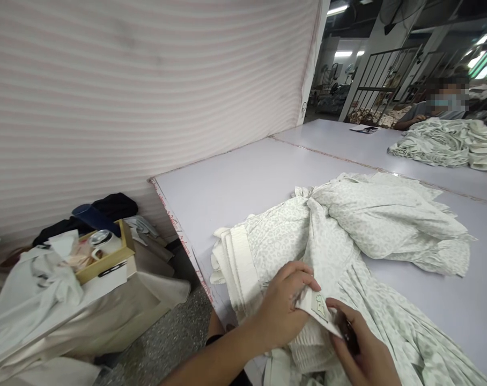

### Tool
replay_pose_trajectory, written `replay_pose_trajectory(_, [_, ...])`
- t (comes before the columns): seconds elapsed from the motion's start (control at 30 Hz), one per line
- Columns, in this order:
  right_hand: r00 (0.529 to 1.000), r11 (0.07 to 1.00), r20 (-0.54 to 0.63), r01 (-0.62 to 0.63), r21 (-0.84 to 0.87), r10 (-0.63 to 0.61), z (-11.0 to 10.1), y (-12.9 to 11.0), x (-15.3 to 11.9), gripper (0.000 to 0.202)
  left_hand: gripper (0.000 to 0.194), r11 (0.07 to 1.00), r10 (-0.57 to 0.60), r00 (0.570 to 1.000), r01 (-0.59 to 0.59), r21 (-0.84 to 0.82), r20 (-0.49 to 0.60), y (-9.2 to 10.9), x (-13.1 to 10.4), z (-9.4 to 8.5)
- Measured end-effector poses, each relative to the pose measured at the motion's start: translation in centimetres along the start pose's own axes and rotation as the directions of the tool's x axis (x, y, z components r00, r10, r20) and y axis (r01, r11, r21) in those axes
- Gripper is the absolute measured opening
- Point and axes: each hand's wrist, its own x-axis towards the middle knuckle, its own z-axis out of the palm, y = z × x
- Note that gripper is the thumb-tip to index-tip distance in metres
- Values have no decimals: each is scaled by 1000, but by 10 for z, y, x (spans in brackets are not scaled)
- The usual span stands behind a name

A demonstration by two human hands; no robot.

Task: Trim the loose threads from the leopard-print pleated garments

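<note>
A bundle of pale green, spotted garments lies on the light table, gathered in a knot near its middle. Folded cream ribbed bands show at its left end. Low in the view, my left hand is closed on a small white fabric piece that bears a green and yellow print. My right hand is at the right of this piece, thumb and fingers curved round a dark object, too unclear to name. Both hands are over the garments.
The table meets a striped sheet at the back left. A second garment pile lies at the far right, beside a person in a mask. At the left, a yellow box with a jar stands on a cloth-draped surface.
</note>
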Motion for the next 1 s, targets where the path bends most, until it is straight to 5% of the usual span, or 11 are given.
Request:
replay_pose_trajectory(0.07, [995, 980, 33, -101, 169, 97, -6, 0, 9, 25, 11, 995, -12, 990, -2, 97, 141, 0, 11, -11])
replay_pose_trajectory(0.13, [981, 935, 51, -193, 297, 186, -15, -4, 19, 27, 29, 985, -103, 959, 62, 158, 263, 0, 23, -20])
replay_pose_trajectory(0.23, [946, 850, 72, -317, 420, 317, -22, -14, 33, 36, 48, 969, -136, 975, 94, 227, 175, 5, 27, -23])
replay_pose_trajectory(0.33, [916, 777, 79, -376, 505, 393, -19, -20, 38, 41, 31, 928, 122, 992, -121, 352, 21, 17, 7, -14])
replay_pose_trajectory(0.43, [912, 756, 54, -370, 541, 407, -14, -23, 38, 45, 23, 752, 371, 901, -433, 498, 223, 16, -17, -1])
replay_pose_trajectory(0.57, [916, 755, 47, -356, 551, 397, -9, -24, 36, 46, 44, 511, 234, 890, -456, 729, 392, -12, -17, 17])
replay_pose_trajectory(0.63, [917, 763, 42, -355, 540, 397, -9, -22, 36, 47, 41, 592, 114, 920, -365, 718, 374, -22, -7, 20])
replay_pose_trajectory(0.73, [912, 791, 2, -357, 496, 410, -15, -11, 38, 49, 25, 931, -4, 976, -75, 356, 219, -21, 3, 17])
replay_pose_trajectory(0.8, [903, 821, -40, -369, 435, 427, -21, 0, 41, 44, 16, 987, -101, 989, 113, -114, 112, -16, 2, 10])
replay_pose_trajectory(0.9, [903, 877, -102, -370, 308, 417, -27, 16, 42, 38, 25, 727, -325, 944, 282, -626, 48, -14, -7, 0])
replay_pose_trajectory(1.0, [913, 920, -153, -353, 172, 378, -28, 18, 33, 36, 42, 496, -506, 862, 324, -805, 35, -21, -11, -1])
